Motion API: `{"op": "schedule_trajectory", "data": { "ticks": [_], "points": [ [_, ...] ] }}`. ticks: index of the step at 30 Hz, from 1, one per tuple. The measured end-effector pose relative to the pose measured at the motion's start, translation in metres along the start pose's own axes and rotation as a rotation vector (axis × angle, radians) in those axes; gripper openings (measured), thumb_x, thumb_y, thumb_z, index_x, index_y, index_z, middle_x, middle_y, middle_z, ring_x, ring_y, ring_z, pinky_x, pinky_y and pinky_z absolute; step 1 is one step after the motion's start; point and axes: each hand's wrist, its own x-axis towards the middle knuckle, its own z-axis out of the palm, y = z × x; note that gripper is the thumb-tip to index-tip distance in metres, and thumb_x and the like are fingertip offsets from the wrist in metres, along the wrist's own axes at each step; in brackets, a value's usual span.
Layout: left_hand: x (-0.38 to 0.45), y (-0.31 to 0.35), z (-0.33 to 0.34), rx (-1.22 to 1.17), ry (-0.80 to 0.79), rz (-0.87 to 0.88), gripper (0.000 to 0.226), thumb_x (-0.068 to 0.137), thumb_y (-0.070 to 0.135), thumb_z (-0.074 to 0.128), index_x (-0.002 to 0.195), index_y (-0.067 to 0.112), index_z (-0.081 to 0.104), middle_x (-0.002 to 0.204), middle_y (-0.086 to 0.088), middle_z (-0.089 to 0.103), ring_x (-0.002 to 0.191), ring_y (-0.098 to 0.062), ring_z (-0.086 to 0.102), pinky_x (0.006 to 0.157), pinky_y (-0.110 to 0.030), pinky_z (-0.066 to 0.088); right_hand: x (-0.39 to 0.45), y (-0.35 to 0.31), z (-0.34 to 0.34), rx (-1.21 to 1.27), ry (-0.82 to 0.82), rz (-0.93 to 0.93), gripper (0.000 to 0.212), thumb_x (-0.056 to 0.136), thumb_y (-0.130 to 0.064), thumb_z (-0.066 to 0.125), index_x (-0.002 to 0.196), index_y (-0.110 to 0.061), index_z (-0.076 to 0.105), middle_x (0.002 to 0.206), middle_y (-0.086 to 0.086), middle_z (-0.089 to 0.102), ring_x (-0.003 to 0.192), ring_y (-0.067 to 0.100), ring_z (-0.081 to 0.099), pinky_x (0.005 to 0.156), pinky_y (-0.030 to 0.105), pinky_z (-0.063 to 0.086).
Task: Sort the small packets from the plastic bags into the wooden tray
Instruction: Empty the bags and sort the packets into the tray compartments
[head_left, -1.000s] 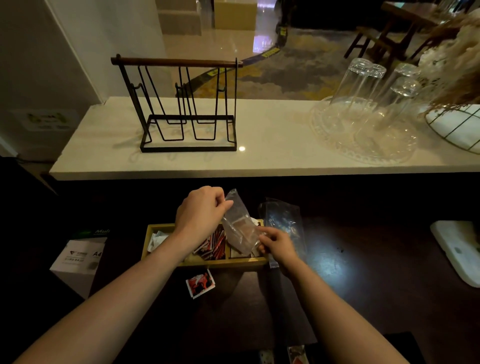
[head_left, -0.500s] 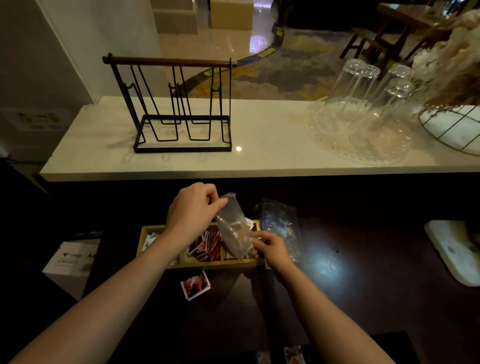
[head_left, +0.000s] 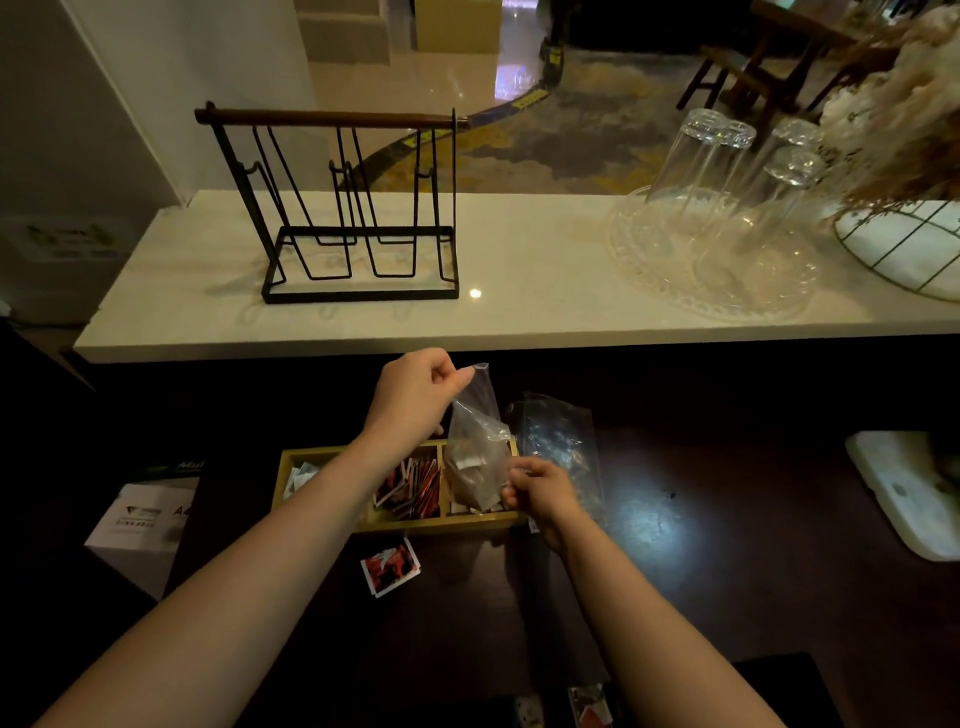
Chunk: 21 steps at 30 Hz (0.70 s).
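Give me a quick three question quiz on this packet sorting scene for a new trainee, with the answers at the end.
1. True or false: the left hand pinches the top of the clear bag held over the tray.
2. Which tray section holds the red packets? A left, B middle, C right.
3. Fill in: one red packet lies loose on the dark table, on the ____ side of the tray, towards the person.

Key:
1. True; the right hand grips the bag's lower edge.
2. B.
3. Near; the loose packet lies just in front of the tray.
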Motion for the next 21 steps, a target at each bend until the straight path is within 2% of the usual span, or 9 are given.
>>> {"op": "schedule_trajectory", "data": {
  "ticks": [2, 4, 6, 9, 14, 18, 21],
  "points": [
    [0.000, 0.002, 0.000, -0.008, 0.014, 0.009, 0.028, 0.091, 0.031, 0.059, 0.070, 0.013, 0.056, 0.065, -0.006, 0.053, 0.055, -0.019, 0.059, 0.044, -0.024, 0.048, -0.001, -0.002, 0.001, 0.012, 0.004, -0.011, 0.021, 0.097, -0.001, 0.042, 0.099, -0.006, 0.063, 0.067, 0.008, 0.059, 0.053, 0.014, 0.053, 0.057, 0.027, 0.050],
    [-0.001, 0.003, 0.000, -0.009, 0.029, 0.034, 0.028, 0.090, 0.031, 0.060, 0.070, 0.012, 0.058, 0.067, -0.013, 0.059, 0.058, -0.025, 0.062, 0.050, -0.032, 0.052, -0.004, -0.004, 0.001, 0.025, 0.007, -0.033, 0.022, 0.097, -0.001, 0.041, 0.094, -0.008, 0.062, 0.065, 0.008, 0.058, 0.053, 0.014, 0.052, 0.057, 0.027, 0.049],
    [-0.002, 0.002, 0.001, 0.000, 0.041, 0.061, 0.027, 0.089, 0.031, 0.061, 0.069, 0.013, 0.058, 0.065, -0.011, 0.059, 0.060, -0.027, 0.062, 0.056, -0.036, 0.054, -0.004, -0.004, 0.001, 0.014, 0.013, -0.039, 0.022, 0.097, -0.001, 0.041, 0.096, -0.006, 0.062, 0.065, 0.008, 0.057, 0.053, 0.014, 0.051, 0.055, 0.026, 0.049],
    [-0.004, -0.005, 0.001, -0.014, 0.059, 0.025, 0.029, 0.090, 0.030, 0.060, 0.066, 0.016, 0.054, 0.060, -0.001, 0.052, 0.053, -0.019, 0.058, 0.047, -0.026, 0.052, -0.004, -0.001, 0.000, 0.021, 0.038, -0.027, 0.022, 0.097, -0.001, 0.041, 0.098, -0.006, 0.062, 0.066, 0.008, 0.056, 0.054, 0.015, 0.051, 0.056, 0.027, 0.048],
    [-0.004, -0.005, -0.002, -0.030, 0.086, 0.039, 0.027, 0.090, 0.031, 0.060, 0.070, 0.014, 0.057, 0.063, -0.004, 0.054, 0.054, -0.019, 0.059, 0.044, -0.021, 0.049, -0.009, -0.005, 0.003, 0.046, 0.036, -0.061, 0.024, 0.098, -0.002, 0.040, 0.094, -0.009, 0.063, 0.072, 0.010, 0.057, 0.057, 0.014, 0.052, 0.058, 0.027, 0.048],
    [-0.004, -0.007, -0.004, -0.003, 0.100, 0.059, 0.027, 0.090, 0.031, 0.060, 0.068, 0.017, 0.055, 0.061, -0.001, 0.053, 0.054, -0.019, 0.058, 0.048, -0.025, 0.052, -0.010, -0.009, 0.004, 0.014, 0.044, -0.066, 0.024, 0.097, -0.003, 0.041, 0.096, -0.008, 0.064, 0.072, 0.011, 0.058, 0.054, 0.014, 0.051, 0.054, 0.026, 0.048],
    [-0.006, -0.008, -0.003, -0.054, 0.101, 0.058, 0.025, 0.090, 0.031, 0.060, 0.071, 0.014, 0.057, 0.063, -0.002, 0.054, 0.054, -0.014, 0.056, 0.042, -0.016, 0.047, -0.010, -0.009, 0.005, 0.023, 0.061, -0.067, 0.024, 0.097, -0.002, 0.041, 0.098, -0.007, 0.064, 0.069, 0.009, 0.059, 0.051, 0.013, 0.050, 0.050, 0.024, 0.047]
  ]
}}
